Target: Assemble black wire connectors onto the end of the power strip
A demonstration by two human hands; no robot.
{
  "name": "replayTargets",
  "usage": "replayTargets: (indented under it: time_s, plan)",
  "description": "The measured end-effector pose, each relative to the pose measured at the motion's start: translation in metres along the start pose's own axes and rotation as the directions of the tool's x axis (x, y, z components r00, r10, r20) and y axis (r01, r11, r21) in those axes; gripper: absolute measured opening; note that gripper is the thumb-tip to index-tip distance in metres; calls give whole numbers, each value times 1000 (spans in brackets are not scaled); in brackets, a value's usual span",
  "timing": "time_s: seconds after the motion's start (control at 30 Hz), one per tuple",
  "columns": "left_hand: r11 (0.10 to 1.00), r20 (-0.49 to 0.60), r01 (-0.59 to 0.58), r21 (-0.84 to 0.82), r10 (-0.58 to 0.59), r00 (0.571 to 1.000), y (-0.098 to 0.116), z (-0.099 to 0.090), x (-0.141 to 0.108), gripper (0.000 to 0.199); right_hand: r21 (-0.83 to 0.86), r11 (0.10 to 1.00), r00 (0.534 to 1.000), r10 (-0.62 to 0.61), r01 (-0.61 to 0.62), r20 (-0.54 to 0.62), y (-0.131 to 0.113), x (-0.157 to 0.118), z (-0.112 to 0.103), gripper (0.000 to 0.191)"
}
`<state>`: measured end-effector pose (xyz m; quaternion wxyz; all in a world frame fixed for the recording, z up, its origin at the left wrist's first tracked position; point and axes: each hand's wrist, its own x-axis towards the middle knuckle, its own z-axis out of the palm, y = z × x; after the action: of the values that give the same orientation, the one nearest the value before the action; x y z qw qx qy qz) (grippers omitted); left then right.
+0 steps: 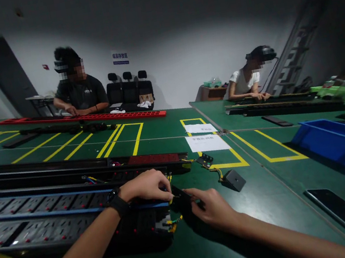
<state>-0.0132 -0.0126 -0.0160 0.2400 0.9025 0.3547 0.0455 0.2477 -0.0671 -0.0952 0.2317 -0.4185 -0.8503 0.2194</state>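
Green tabletop (266,206) bears a socket strip (66,227) stretching lengthwise rightward, right hand (215,209) pinching a black piece (181,195) past its end, left hand (149,187) grip unclear.

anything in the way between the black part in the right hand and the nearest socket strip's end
Yes: fingertips of the left hand are on that side of the black part in the right hand, and wires stick out at the end of the socket strip.
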Motion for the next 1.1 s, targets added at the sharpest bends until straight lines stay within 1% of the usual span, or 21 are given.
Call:
replayTargets:
  time_s: [0.07, 0.17, 0.27, 0.37, 0.5, 0.67, 0.8, 0.93, 1.1]
  plan:
    - [1000, -3, 3, -10, -3, 1000, 1, 0, 0, 15, 17, 1000, 1000, -18, 18, -14, -2, 0, 4, 54]
    - [1000, 9, 10, -28, -10, 1000, 1, -1, 0, 16, 45, 997, 998, -63, 63, 3, -2, -3, 5, 59]
    - [999, 27, 5, -34, -4, 1000, 1, -2, 0, 15, 63, 992, 994, -108, 106, 24, 0, -7, 3, 59]
    - [999, 23, 4, -32, -3, 1000, 2, -3, 0, 13, 38, 989, 989, -147, 145, 36, 3, -11, 3, 59]
    - [999, 23, 15, -52, -14, 1000, 5, -3, -1, 10, 4, 978, 976, -211, 211, 46, 8, -14, 7, 62]
    - [998, 24, 24, -57, -22, 999, 5, -3, -1, 9, -7, 965, 965, -264, 264, 15, 12, -18, 10, 66]
    - [997, 22, 28, -70, -27, 999, 2, -2, -1, 8, 25, 942, 940, -337, 336, 55, 9, -19, 4, 74]
    - [998, 18, 15, -65, -14, 1000, 1, -2, 0, 9, 29, 947, 941, -320, 319, 111, 3, -18, -2, 78]
    - [998, 15, 24, -57, -23, 1000, 3, -3, 0, 8, 46, 953, 944, -304, 300, 129, 2, -15, -5, 80]
